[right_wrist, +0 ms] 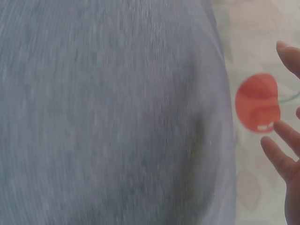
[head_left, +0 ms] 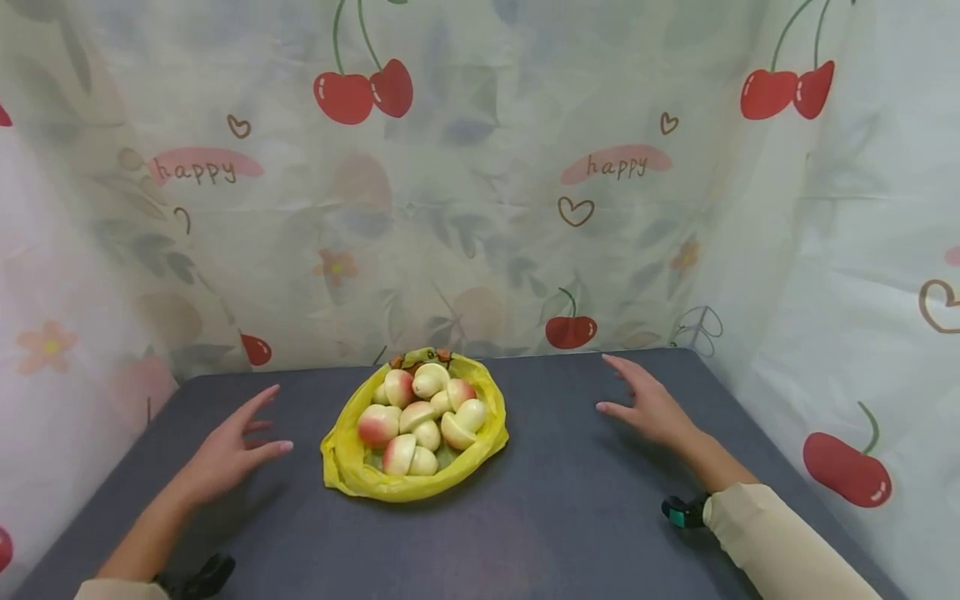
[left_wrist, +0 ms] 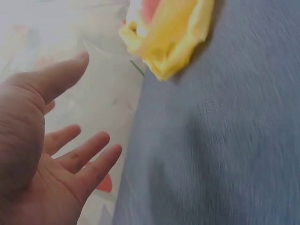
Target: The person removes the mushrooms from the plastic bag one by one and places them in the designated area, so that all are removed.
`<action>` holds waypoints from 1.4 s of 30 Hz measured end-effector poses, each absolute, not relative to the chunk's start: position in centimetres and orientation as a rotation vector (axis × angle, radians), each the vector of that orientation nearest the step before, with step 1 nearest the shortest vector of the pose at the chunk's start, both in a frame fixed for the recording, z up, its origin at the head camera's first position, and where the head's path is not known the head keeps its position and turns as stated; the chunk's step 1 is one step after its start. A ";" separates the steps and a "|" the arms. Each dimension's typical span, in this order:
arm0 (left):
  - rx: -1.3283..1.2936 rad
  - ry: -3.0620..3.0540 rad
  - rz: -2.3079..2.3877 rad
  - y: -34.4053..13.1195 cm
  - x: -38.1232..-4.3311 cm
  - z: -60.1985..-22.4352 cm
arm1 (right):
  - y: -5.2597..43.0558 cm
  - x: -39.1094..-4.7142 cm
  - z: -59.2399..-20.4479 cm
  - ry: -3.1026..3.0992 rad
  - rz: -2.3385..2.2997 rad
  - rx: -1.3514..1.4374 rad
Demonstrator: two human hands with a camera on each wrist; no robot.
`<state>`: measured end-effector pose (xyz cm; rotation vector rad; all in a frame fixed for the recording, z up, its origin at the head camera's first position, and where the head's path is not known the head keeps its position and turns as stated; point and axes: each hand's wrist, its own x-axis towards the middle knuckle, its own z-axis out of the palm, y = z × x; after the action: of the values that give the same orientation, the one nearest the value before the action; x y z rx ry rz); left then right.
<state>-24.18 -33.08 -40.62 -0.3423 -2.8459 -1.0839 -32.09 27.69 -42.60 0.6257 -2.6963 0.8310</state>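
Yellow bag [head_left: 412, 490] of fruit-like pieces [head_left: 417, 417] sits toward far edge of table [head_left: 570, 500]. Left hand [head_left: 228, 454] above table's left side, right hand [head_left: 654, 410] above its right: fingers loosely spread, holding nothing. Risk: slack bag, pulled one-sidedly, may fold, spilling pieces.

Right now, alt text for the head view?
An open yellow bag of pale, red-tinged fruit sits on a dark table, between a person's left hand and right hand. Each hand's grip is open and empty, apart from the bag. A pale cherry-print sheet hangs behind.
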 end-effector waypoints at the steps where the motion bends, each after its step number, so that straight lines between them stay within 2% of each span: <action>1: -0.349 -2.830 -1.106 -32.9 -24.3 -40.7 | 27.3 -32.1 -42.6 -2.681 0.850 0.630; 9: -0.395 -2.711 -1.290 -31.1 -25.0 -41.2 | 24.6 -32.0 -42.5 -2.526 0.966 0.633; 20: -0.276 -2.564 -1.745 -28.8 -26.2 -42.5 | 20.1 -31.6 -41.8 -2.435 1.223 0.600; 35: -0.082 -2.524 -1.911 -26.3 -27.0 -44.1 | 15.5 -32.1 -41.2 -2.455 1.379 0.653; 42: 0.022 -2.577 -1.914 -25.4 -27.4 -44.7 | 13.6 -32.7 -40.1 -2.529 1.510 0.771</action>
<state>-27.41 -25.43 -44.72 0.0224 -2.5775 -1.9138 -32.74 13.64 -40.10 0.7709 -2.5290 1.5104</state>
